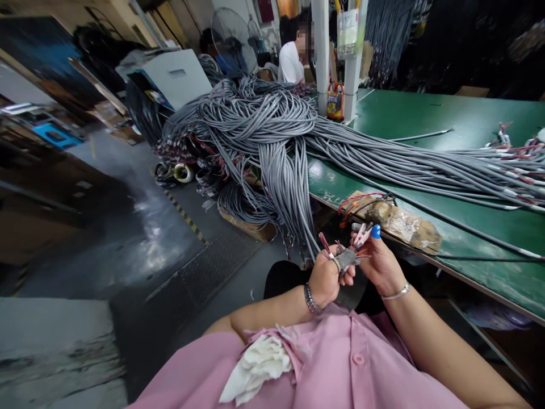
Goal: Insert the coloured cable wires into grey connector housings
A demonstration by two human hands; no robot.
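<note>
A: Bkgd quick?
B: Workshop w/ a fan (233,42), a co-worker in white (291,62), and a green table (426,119). Grey cables (264,116) spill over its L end & run twd its R side.
A: Where's the piece in work?
B: Wired cable end (347,259), in the hands, just off the table's near edge by its L corner. Taped wood block (398,221) sits on that edge.
A: Grip?
B: L hand (326,278) wrapped firmly round the cable end. R hand (383,264), blue cover (375,231) on thumb, looks pinched on a pink piece (361,234); can't tell exactly what that is.
A: How far along?
B: Prob. mid-job: thin coloured wires already bared & fanned out on this one. Cable tips (519,182) at the table's R side show coloured wires too, so that part's done there.
A: Left to do?
B: Can't tell; no count of finished vs. unfinished poss. from here.
</note>
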